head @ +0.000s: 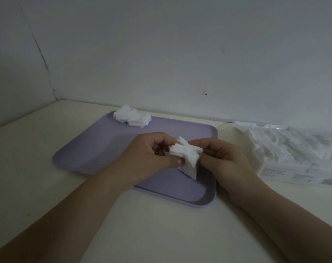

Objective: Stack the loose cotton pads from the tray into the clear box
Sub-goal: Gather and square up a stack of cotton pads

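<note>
Two bare forearms reach in from the near edge of the pale table (28,149) and meet over the lilac tray (85,152). Between them is a small bundle of cotton pads (186,154), fanned and uneven. The left hand (152,154) has its fingers curled round the bundle's left end, with the thumb pressed along the front. The right hand (224,156) pinches the other end between thumb and bent fingers. Holding it from both sides like that looks to me like squaring the edges, so the pads go in as one neat stack. A second loose heap of pads (132,117) sits at the tray's far left corner, well apart from the hands, so I'd judge the job partly done at best. The clear box (294,149) lies on the table just beside the tray's right edge, handy to the right hand, with white cotton showing through its wall. I can't tell whether its top is open.
</note>
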Motion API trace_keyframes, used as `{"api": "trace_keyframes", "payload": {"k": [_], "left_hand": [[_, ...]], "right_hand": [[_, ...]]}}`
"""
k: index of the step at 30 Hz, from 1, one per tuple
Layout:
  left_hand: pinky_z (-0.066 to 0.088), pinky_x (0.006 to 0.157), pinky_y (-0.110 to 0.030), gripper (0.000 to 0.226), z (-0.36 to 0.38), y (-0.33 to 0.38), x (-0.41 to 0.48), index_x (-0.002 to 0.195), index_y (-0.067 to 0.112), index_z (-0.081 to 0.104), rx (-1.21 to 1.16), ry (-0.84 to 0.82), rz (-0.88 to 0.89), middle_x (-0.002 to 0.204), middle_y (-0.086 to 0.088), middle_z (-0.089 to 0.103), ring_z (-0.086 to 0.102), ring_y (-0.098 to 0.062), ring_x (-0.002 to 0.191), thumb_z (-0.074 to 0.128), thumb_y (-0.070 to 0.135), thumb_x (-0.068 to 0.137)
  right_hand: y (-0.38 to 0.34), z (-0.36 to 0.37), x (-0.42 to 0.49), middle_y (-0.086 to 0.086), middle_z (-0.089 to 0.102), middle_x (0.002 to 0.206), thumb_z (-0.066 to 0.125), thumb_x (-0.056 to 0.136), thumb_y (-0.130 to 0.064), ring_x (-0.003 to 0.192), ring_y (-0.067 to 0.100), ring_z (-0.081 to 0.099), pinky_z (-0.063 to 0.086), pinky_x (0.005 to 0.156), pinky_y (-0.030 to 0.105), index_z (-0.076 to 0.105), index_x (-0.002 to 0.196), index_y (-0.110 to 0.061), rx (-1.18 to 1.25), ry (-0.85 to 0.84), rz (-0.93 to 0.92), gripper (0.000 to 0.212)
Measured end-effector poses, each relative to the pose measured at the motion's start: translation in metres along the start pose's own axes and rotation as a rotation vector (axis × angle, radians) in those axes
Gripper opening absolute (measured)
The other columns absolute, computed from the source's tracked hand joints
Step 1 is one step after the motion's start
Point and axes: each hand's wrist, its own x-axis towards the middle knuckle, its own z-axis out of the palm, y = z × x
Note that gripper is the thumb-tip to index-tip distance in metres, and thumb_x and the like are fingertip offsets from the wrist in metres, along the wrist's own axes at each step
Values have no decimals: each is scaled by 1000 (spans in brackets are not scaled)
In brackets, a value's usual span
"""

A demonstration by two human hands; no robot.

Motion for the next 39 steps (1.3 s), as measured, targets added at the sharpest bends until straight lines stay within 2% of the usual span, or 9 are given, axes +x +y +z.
{"api": "trace_keyframes", "payload": {"k": [5, 11, 17, 20, 22, 25, 31, 35, 39], "left_hand": [[48, 68, -32, 37, 2, 4, 0, 99, 17, 70, 27, 61, -31, 78, -10, 69, 55, -13, 69, 92, 6, 71], [38, 61, -27, 53, 3, 9, -3, 118, 27, 71, 157, -28, 13, 70, -9, 56, 47, -9, 64, 94, 18, 72], [32, 54, -18, 32, 4, 9, -4, 105, 22, 75, 160, -33, 34, 57, 8, 46, 38, -8, 55, 90, 16, 76], [34, 56, -22, 36, 5, 9, -3, 109, 24, 74, 179, -26, 41, 61, 2, 52, 42, -7, 56, 90, 17, 77], [41, 62, -26, 35, 10, 8, -2, 110, 25, 72, 176, -55, 53, 70, -8, 64, 49, -9, 62, 87, 15, 79], [54, 72, -31, 36, 16, 9, -1, 111, 25, 70, 138, -77, 61, 86, 1, 78, 66, -9, 72, 80, 8, 81], [57, 76, -51, 29, 15, 4, 2, 102, 33, 69, 175, 22, 56, 89, -20, 73, 62, -26, 70, 75, 28, 75], [54, 77, -51, 18, 16, 7, -1, 100, 29, 73, 210, -39, 46, 89, -13, 75, 68, -36, 80, 75, 27, 82], [57, 85, -45, 26, 10, 10, -1, 101, 37, 74, 137, 0, -21, 91, -9, 75, 69, -27, 84, 75, 25, 77]], "right_hand": [[-5, 2, -5, -7, 78, 104, 88, 75, -23, 99, 13, 73, 56, 88, 27, 72, 110, -26, -329, -93, -129, 40], [0, 6, -3, -17, 73, 95, 73, 80, 8, 90, -3, 67, 45, 75, 6, 67, 105, -21, -501, -6, -254, 39], [-3, 12, -5, -17, 62, 125, 65, 82, -8, 116, 11, 59, 45, 109, 37, 50, 138, -40, -589, 74, -168, 66], [-7, 15, -6, -31, 53, 116, 59, 84, -9, 104, -12, 49, 30, 118, 55, 38, 148, -43, -665, 22, -121, 76], [-14, 17, -7, -28, 52, 117, 56, 89, -2, 98, -12, 43, 15, 124, 54, 27, 156, -35, -724, -25, -37, 80], [-26, 21, -9, -10, 47, 137, 51, 90, -1, 142, 15, 31, 4, 126, 46, 7, 162, -32, -711, -81, 72, 90], [-28, 19, -11, 0, 34, 156, 48, 90, 0, 154, 22, 11, -3, 128, 43, -10, 161, -32, -683, -185, 124, 97], [-21, 17, -8, -11, 51, 141, 57, 78, -28, 141, 16, 45, 26, 123, 47, 25, 159, -26, -648, -36, -66, 87], [-16, 2, -2, -10, 71, 103, 76, 82, -10, 95, -4, 65, 46, 84, 7, 66, 114, -23, -552, 60, -146, 35]]}}
